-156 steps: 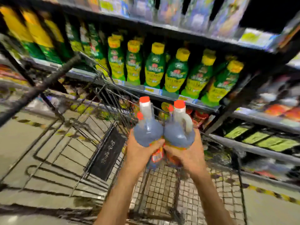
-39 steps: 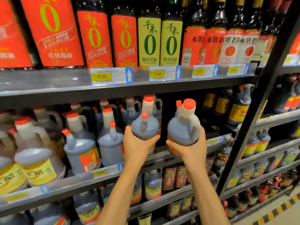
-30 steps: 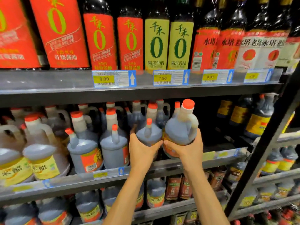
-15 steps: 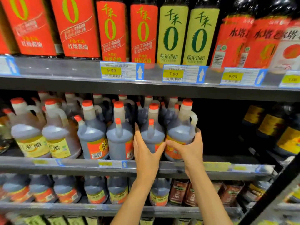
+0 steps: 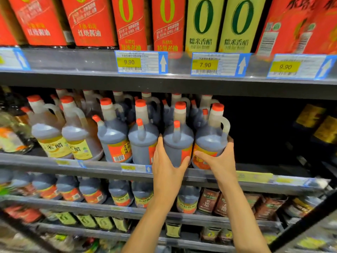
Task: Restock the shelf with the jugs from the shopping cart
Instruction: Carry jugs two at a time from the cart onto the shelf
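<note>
Two dark vinegar jugs with orange caps stand side by side at the front of the middle shelf [image 5: 209, 177]. My left hand [image 5: 166, 166] grips the left jug [image 5: 177, 141] around its lower body, thumb across the label. My right hand [image 5: 218, 160] grips the right jug [image 5: 209, 141], whose white handle faces right. Both jug bases are at the shelf's front edge, hidden by my hands. The shopping cart is out of view.
More dark jugs [image 5: 142, 141] fill the shelf to the left and behind, then paler vinegar jugs [image 5: 49, 136]. A dark gap [image 5: 260, 136] lies right of the held jugs. Tall bottles [image 5: 202, 24] crowd the shelf above; smaller jugs and boxes sit below.
Both hands carried the jugs from the cart up to the middle shelf and lowered them onto its front edge beside the row. The view has moved closer.
</note>
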Demonstrator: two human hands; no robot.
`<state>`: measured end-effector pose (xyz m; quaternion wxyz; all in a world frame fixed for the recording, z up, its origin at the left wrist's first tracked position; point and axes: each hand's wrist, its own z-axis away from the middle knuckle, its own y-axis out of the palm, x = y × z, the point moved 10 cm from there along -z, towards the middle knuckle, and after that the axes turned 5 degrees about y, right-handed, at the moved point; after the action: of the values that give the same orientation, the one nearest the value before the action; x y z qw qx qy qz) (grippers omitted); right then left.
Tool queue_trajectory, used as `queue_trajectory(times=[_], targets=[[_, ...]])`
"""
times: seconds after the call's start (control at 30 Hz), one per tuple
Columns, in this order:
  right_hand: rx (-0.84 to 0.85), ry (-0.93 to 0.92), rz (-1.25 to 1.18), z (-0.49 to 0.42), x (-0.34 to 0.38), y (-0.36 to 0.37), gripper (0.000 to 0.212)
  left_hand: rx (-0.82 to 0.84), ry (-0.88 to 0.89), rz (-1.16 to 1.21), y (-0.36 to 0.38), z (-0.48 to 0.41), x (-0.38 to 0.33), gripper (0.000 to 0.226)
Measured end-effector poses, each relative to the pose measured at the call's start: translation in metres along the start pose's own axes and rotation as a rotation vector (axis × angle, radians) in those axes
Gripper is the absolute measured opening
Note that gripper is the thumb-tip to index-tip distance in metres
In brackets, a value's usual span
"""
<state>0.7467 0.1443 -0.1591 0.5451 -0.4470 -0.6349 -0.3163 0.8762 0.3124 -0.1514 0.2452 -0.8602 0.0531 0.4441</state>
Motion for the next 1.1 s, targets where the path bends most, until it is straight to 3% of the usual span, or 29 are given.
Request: queue_trajectory(times=[0.17, 0.37, 0.53, 0.7, 0.87, 1.1], targets=[[-0.265, -0.078, 0.12, 0.034, 0.018, -0.009, 0.099, 0.075, 0.093, -0.074, -0.022, 0.015, -0.005, 0.088], [-0.486, -0.304, 0.302, 0.103, 0.072, 0.005, 0.071, 0.14, 0.291, -0.346, -0.07, 0.028, -0.009, 0.07], [-0.26, -0.415, 0.445, 0.14, 0.123, 0.074, 0.053, 0.284, 0.363, -0.632, -0.119, 0.018, -0.004, 0.085], [0.003, -0.351, 0.631, 0.132, 0.147, 0.136, 0.072, 0.354, 0.394, -0.864, -0.164, -0.014, -0.015, 0.087], [0.055, -0.373, 0.844, 0.11, 0.176, 0.167, 0.053, 0.358, 0.419, -0.981, -0.186, -0.046, -0.031, 0.077], [0.04, -0.248, 0.983, 0.088, 0.181, 0.171, 0.05, 0.337, 0.378, -1.066, -0.197, -0.081, -0.034, 0.075]])
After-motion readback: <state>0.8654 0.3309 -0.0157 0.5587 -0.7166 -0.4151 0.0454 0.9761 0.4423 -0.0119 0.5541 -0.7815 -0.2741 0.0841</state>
